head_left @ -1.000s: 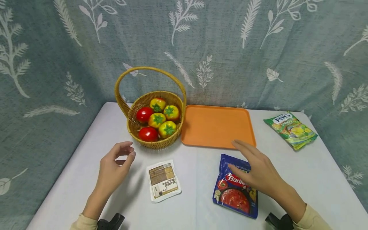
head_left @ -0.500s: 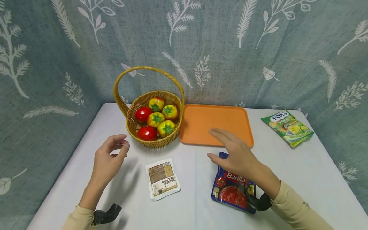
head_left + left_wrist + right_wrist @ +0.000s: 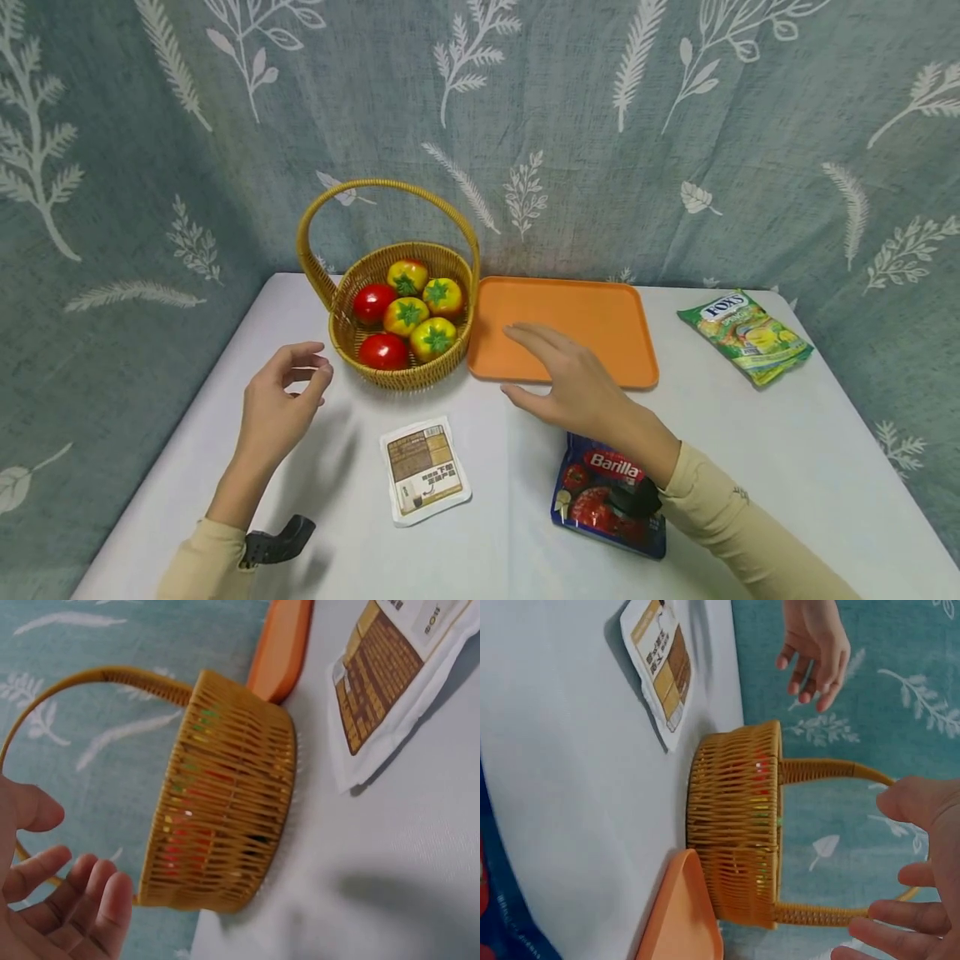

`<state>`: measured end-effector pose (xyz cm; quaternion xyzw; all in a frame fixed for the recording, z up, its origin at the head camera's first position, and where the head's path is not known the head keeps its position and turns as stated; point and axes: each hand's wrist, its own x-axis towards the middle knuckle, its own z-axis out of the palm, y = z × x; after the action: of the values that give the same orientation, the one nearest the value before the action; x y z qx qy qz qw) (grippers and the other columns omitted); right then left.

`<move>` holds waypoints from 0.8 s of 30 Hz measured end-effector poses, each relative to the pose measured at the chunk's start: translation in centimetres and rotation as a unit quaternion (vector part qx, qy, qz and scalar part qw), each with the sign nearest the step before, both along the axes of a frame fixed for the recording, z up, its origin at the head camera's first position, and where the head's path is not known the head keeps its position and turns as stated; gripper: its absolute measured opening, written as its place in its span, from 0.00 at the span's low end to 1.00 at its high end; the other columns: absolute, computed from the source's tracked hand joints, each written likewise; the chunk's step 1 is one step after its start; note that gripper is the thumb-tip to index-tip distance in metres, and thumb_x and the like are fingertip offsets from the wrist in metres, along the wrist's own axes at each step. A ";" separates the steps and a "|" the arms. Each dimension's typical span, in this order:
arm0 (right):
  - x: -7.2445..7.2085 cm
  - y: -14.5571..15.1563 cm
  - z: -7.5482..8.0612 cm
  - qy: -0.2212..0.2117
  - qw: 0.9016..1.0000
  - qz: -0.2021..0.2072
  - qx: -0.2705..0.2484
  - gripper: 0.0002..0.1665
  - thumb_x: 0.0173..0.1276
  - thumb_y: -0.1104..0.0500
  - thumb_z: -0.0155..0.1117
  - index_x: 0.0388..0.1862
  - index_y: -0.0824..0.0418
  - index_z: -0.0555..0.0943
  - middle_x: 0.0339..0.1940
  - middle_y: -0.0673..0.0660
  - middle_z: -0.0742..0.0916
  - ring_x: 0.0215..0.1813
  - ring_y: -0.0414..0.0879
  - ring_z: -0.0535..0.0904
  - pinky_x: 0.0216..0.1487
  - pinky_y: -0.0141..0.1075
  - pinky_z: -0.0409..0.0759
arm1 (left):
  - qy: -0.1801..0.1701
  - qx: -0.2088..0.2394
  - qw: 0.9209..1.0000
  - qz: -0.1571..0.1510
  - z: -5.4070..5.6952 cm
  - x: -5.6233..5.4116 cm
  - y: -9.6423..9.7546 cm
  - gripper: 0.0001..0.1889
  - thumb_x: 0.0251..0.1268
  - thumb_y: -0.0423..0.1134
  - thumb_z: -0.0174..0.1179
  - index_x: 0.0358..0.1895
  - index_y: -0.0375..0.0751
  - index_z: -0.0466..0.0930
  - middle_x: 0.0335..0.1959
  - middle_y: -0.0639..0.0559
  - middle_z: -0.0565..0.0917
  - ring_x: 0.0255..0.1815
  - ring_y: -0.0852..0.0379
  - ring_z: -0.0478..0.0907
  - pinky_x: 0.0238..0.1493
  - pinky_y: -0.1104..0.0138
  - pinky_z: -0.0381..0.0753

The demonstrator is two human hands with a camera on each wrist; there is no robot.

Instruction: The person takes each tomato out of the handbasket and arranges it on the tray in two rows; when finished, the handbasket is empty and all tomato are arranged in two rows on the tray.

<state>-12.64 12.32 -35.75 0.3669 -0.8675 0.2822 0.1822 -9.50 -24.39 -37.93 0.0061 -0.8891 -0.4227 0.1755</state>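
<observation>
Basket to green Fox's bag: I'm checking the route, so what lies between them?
The head view shows the orange tray, partly hidden by the right hand, then bare white table up to the bag.

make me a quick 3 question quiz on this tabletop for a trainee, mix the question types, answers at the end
1. Count: in the head view, how many red or yellow pieces of produce show inside the wicker basket?

2. True or false: neither the left hand nor the right hand is holding anything.

3. Multiple choice: which packet lies farthest right in the head view?
A) white and brown packet
B) green Fox's packet
C) blue Barilla pouch

Key:
1. Six: two red, four mostly yellow.
2. True.
3. B.
</observation>
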 end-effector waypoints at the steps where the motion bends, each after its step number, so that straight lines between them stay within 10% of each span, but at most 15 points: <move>1: -0.1 -0.2 0.0 0.001 1.000 0.000 -0.002 0.38 0.62 0.49 0.74 0.68 0.62 0.75 0.65 0.60 0.79 0.65 0.53 0.76 0.62 0.48 0.80 | 0.000 0.001 1.000 0.000 0.0 -0.1 -0.1 0.16 0.72 0.41 0.58 0.59 0.41 0.78 0.45 0.48 0.83 0.42 0.70 0.77 0.31 0.79 0.82; 24: -3.2 -4.8 0.5 -0.013 0.999 0.029 -0.004 0.36 0.63 0.50 0.73 0.67 0.64 0.75 0.62 0.60 0.81 0.61 0.51 0.78 0.59 0.43 0.81 | -0.055 0.073 0.996 0.014 -0.3 -2.9 -1.2 0.21 0.74 0.44 0.55 0.64 0.37 0.75 0.52 0.40 0.81 0.43 0.65 0.78 0.32 0.74 0.86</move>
<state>-15.89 7.55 -35.22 0.3874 -0.8575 0.2960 0.1641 -12.43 -25.55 -38.21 0.0541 -0.8640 -0.4830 0.1316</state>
